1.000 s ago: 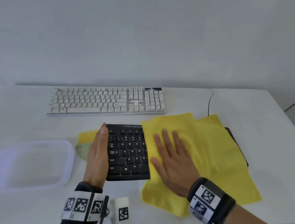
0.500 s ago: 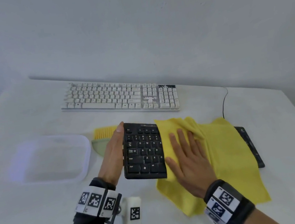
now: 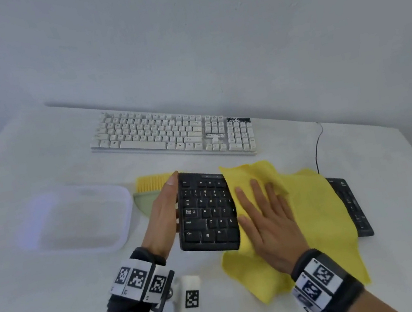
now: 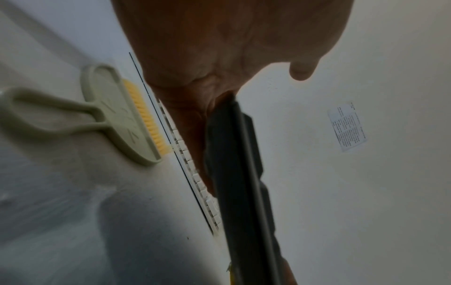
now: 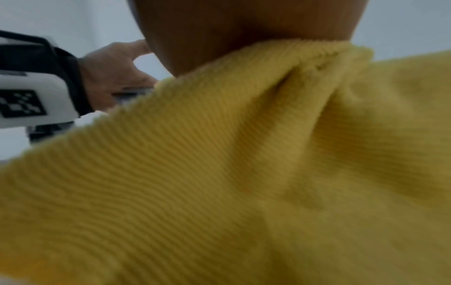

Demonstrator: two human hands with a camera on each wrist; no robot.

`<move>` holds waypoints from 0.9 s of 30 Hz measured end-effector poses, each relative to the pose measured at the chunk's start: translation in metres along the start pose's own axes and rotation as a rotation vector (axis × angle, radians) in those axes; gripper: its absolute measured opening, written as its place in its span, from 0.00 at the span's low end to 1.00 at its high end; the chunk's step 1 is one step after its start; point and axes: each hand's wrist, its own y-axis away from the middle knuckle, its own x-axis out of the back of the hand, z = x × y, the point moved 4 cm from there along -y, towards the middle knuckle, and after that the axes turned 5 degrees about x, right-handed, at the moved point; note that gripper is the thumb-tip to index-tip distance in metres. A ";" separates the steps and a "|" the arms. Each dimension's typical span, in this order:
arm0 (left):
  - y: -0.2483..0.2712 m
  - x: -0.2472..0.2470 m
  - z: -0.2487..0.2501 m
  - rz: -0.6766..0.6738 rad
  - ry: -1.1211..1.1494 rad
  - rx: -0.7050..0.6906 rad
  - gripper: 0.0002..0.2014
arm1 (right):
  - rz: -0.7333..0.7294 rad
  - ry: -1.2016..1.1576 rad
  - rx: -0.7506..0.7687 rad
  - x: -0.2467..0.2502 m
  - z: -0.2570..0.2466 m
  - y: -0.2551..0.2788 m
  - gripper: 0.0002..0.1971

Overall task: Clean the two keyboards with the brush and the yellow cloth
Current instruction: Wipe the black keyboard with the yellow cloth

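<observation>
Right hand [image 3: 271, 226] flat, fingers [image 3: 259, 193] straight and slightly spread, pressing the ribbed yellow cloth [image 3: 314, 208] onto the black plastic keyboard [image 3: 207, 212]. Left hand [image 3: 164, 212] fingers extended and together along the black keyboard's left edge, thumb underneath, bracing it. Versus a second ago: cloth and right hand have slid rightward along the black keyboard, more keys exposed, cloth bunched near its top edge. Pale green brush with yellow bristles [image 3: 150, 189] lies just left of the black keyboard, behind the left hand. White keyboard [image 3: 174, 134] sits beyond it; clear plastic tray [image 3: 74, 221] further left.
</observation>
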 end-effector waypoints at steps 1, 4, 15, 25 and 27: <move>0.000 -0.002 0.001 -0.004 -0.010 -0.020 0.19 | -0.004 -0.009 0.007 0.000 -0.008 -0.003 0.30; -0.005 0.001 -0.004 -0.001 -0.002 -0.007 0.23 | 0.012 -0.038 0.155 0.001 -0.053 -0.011 0.29; -0.009 0.008 -0.014 -0.007 0.027 0.051 0.26 | 0.023 -0.142 0.091 0.020 -0.040 -0.014 0.30; -0.005 0.009 -0.011 -0.006 0.071 -0.050 0.48 | 0.027 -0.058 0.212 0.001 -0.076 -0.007 0.32; -0.005 0.010 -0.010 0.015 0.055 -0.063 0.46 | 0.035 -0.061 0.240 -0.001 -0.077 -0.006 0.32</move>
